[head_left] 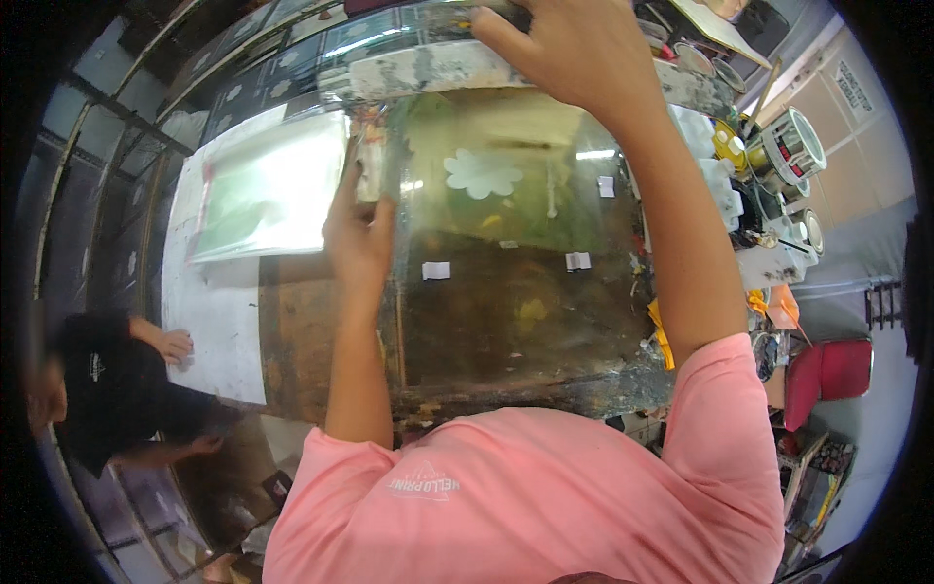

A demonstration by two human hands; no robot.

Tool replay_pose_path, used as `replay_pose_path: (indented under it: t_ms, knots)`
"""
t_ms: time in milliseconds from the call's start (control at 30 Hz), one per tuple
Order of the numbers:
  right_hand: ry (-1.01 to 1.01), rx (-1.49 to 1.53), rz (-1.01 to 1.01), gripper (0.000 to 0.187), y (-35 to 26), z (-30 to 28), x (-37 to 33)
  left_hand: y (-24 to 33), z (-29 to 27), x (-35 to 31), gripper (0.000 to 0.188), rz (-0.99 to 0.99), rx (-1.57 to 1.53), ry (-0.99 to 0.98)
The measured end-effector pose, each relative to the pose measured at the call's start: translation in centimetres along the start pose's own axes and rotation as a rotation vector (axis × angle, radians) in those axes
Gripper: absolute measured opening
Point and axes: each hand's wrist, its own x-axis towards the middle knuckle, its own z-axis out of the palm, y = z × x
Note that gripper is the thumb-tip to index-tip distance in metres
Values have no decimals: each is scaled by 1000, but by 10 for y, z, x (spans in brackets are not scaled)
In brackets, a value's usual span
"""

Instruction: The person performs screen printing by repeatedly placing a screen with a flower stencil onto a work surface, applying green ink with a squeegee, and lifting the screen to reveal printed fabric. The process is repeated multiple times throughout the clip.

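Note:
My left hand [360, 234] is at the right edge of a stack of glossy, clear-greenish sheets [263, 190]. Its fingers are stretched and the thumb stands apart; whether they touch the sheets I cannot tell. Before me lies a shiny greenish-brown panel [506, 321] with a pale cloud-like shape [484, 173] in its far half. Small white tabs [436, 271] sit on it. My right hand [579, 49] reaches over a paint-stained whitish bar [438, 68] along the panel's far side. The thumb sticks out to the left, and the other fingers are cut off by the picture's top edge.
At the right are paint tubs [790, 146], a yellow container [728, 144] and orange cloths [778, 304]. A red chair [827, 380] stands beyond. On the left, another person in black [126, 389] rests a hand by a white board [219, 331]. Metal racks [97, 117] line the left.

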Motion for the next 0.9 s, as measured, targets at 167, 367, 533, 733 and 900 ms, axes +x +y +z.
replay_pose_path:
  t_ms: [167,367,533,733,900]
  knots:
    - [-3,-14,10,50,-3,5,-9,-53,-113,-3,64,-79,94,191]
    - [-97,-140,5,50,-1,5,-14,-144,-257,15,71,-33,372,440]
    - [-45,-90,7,52,-1,6,-17,-166,-289,19,69,70,868,713]
    - [-102,-79,31,55,-1,4,-9,-112,-147,23,54,464,872,170]
    - [-80,-82,21,54,1,3,-7,-114,-93,52,61,237,1118,-91]
